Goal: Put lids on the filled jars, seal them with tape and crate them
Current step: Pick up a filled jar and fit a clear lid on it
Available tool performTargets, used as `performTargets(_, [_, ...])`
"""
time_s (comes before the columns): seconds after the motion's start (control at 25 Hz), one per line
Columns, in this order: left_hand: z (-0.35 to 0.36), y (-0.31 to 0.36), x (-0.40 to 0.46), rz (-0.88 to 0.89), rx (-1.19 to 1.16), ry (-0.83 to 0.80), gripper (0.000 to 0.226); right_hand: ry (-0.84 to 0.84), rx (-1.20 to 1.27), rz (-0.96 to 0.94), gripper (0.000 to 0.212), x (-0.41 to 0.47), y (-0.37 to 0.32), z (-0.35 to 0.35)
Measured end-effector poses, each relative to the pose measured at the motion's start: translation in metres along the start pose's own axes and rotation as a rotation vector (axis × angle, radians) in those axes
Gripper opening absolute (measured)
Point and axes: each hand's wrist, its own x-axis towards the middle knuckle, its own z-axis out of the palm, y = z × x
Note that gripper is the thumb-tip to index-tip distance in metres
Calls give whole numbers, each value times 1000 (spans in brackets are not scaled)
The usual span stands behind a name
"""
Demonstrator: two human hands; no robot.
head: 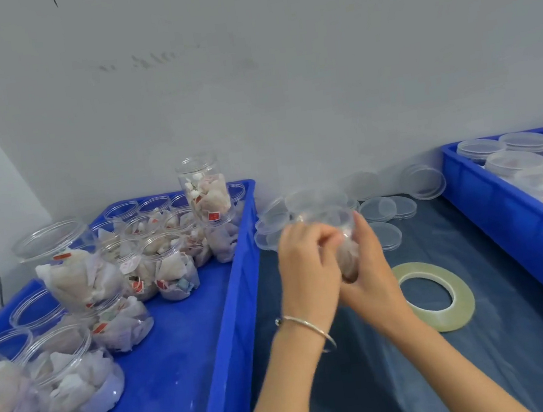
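Grey bare wall behind; dark blue sheet over the counter [491, 367], blue bins on either side.

Jar in hand [344, 230]: clear plastic, filled with pale packets, held up over the middle of the counter between both hands. Picture is blurred here, so whether a lid already sits on its mouth cannot be told. Left hand [305, 267] is wrapped around the jar's left side, fingers curled onto it near the top. Right hand [372, 272] cups the right side and base, fingers clamped on the body. A bangle [305, 327] hangs on the left wrist.

Judgement: this is the lidding or sealing step on one jar, probably the lid being pressed or turned home.

Tape roll [435, 295] lies flat on the counter just right of the right wrist, not touched. Loose clear lids [381, 210] are scattered at the far edge of the counter, some overlapping, some propped against the wall.

Left bin [232, 314]: many filled jars [171, 267], mouths open, several tipped on their sides, one stacked upright at the far end. Right crate [506, 219]: lidded jars [513, 163] packed close.

Next move, as I read it: one hand must let go to reach the tape, find its free end, and run it round the lid seam while the other steadies the jar. Then right, into the crate.
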Motion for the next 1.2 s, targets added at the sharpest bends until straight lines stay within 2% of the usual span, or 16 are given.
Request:
performTargets(0.16, [44, -26, -30, -24, -48, -148, 8, -12, -72, 127, 83, -19, 36, -23])
performTargets(0.32, [52, -42, -41, -46, -48, -170, 9, -81, -105, 104, 56, -30, 49, -34])
performTargets(0.48, [53, -50, -47, 30, -40, -128, 6, -266, -200, 48, 77, -24, 58, -53])
performTargets(0.6, [56, -50, -52, -87, -132, -118, 31, -156, -342, 20, 67, 4, 75, -70])
performTargets(0.72, [59, -47, -54, -121, -138, -88, 41, -135, -531, 202, 59, 43, 86, -70])
performTargets(0.84, [58, -44, -54, -153, -119, -108, 53, -291, -656, 258, 66, 68, 96, -58])
performTargets(0.96, [57, -45, -54, -203, -159, -152, 53, -405, -837, 353, 66, 74, 104, -49])
performTargets(1.08, [59, -52, -54, -199, -196, -159, 46, -337, -979, 334, 60, 67, 104, -47])
performTargets(1.2, [60, -56, -55, -185, -199, -145, 50, -257, -1039, 337, 50, 56, 101, -52])
